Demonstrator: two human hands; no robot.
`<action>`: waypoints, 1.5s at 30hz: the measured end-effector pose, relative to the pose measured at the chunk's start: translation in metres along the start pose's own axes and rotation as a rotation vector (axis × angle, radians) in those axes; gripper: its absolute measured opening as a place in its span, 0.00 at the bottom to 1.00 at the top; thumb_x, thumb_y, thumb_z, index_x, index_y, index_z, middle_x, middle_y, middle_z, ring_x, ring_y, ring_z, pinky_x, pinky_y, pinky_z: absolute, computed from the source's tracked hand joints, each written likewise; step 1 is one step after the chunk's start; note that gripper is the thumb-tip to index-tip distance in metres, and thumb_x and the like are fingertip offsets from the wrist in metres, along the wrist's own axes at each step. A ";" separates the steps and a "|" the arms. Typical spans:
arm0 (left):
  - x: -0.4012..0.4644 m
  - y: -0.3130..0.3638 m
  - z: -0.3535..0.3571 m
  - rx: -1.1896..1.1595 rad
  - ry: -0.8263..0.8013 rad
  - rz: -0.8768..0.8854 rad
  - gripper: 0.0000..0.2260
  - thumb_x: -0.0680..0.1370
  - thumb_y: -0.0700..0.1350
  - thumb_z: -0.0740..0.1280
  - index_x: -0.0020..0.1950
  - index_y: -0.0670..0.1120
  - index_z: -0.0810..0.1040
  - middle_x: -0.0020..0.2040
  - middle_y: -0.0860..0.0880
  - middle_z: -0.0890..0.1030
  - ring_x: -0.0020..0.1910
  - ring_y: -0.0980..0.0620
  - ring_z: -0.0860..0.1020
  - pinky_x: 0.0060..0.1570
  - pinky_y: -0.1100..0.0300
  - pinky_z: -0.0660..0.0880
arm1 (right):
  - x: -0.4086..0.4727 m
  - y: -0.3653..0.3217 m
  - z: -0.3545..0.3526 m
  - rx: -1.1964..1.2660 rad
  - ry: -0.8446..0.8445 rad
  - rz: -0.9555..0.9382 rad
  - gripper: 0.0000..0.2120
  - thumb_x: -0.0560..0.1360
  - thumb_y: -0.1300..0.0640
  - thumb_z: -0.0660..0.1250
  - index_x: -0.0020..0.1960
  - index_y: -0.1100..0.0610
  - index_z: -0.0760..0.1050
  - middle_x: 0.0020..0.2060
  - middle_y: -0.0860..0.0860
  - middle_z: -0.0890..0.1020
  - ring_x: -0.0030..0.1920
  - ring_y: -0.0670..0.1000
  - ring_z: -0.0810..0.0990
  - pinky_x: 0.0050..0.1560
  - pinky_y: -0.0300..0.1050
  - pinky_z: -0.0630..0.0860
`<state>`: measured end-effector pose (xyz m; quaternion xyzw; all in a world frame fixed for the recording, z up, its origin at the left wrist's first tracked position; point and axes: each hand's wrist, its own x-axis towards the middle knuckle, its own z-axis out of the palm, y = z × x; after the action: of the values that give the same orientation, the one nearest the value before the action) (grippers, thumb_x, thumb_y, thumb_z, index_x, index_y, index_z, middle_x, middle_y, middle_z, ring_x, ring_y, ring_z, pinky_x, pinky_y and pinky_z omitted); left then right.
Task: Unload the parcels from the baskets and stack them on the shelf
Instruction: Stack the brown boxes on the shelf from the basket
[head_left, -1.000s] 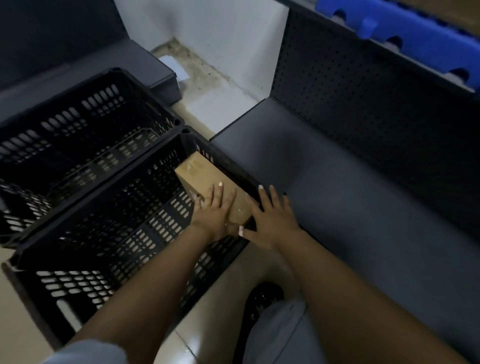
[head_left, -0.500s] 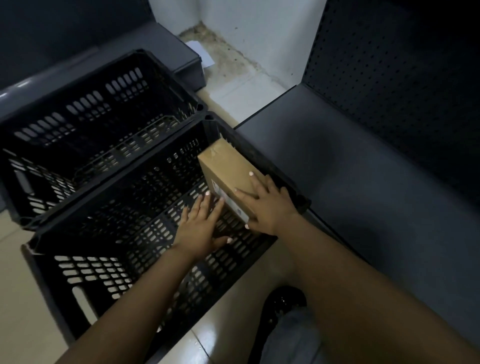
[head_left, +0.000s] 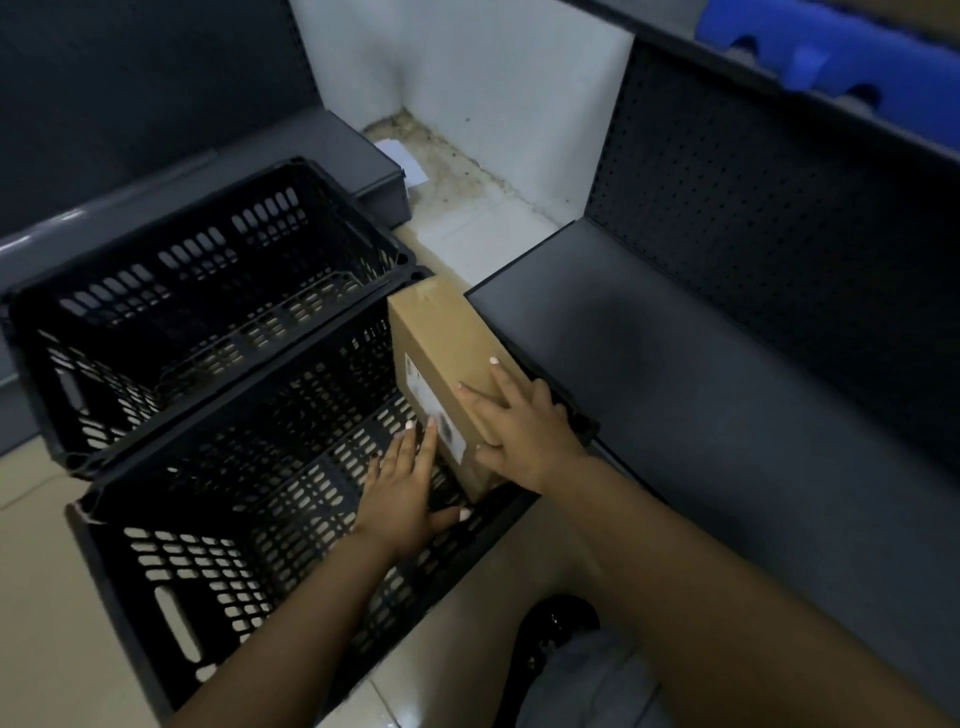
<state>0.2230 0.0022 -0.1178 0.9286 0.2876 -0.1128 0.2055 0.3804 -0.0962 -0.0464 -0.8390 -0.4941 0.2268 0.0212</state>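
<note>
parcel (head_left: 441, 364) is held at frame centre, long axis toward upper left; right hand (head_left: 524, 431) fingers spread on top, left hand (head_left: 402, 493) flat beside; shelf (head_left: 727, 415) lies right.

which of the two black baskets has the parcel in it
The near basket, closest to the person, where both hands meet the cardboard parcel at its right wall. The far basket behind it shows only bare slotted plastic.
</note>
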 end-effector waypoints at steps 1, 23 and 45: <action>-0.004 0.001 -0.004 -0.019 0.018 0.008 0.51 0.71 0.68 0.65 0.75 0.52 0.30 0.79 0.44 0.42 0.77 0.47 0.43 0.74 0.45 0.47 | -0.007 -0.003 -0.007 0.030 0.021 -0.008 0.33 0.77 0.46 0.60 0.76 0.36 0.46 0.77 0.46 0.38 0.71 0.68 0.51 0.67 0.66 0.59; -0.152 0.090 -0.236 -0.376 0.407 0.446 0.57 0.53 0.77 0.68 0.71 0.71 0.33 0.75 0.51 0.28 0.77 0.38 0.47 0.71 0.39 0.59 | -0.303 -0.076 -0.193 0.463 0.784 -0.105 0.34 0.77 0.50 0.66 0.72 0.28 0.50 0.77 0.39 0.46 0.69 0.29 0.48 0.70 0.37 0.55; -0.248 0.365 -0.372 -0.204 0.665 1.118 0.44 0.66 0.66 0.72 0.70 0.73 0.43 0.77 0.57 0.38 0.76 0.46 0.47 0.71 0.44 0.57 | -0.569 -0.022 -0.292 0.224 1.369 0.228 0.58 0.63 0.44 0.78 0.70 0.29 0.34 0.77 0.40 0.51 0.76 0.46 0.53 0.72 0.54 0.61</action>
<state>0.2681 -0.2270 0.4099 0.8995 -0.1807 0.3315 0.2202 0.2472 -0.5066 0.4258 -0.8326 -0.2525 -0.3019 0.3899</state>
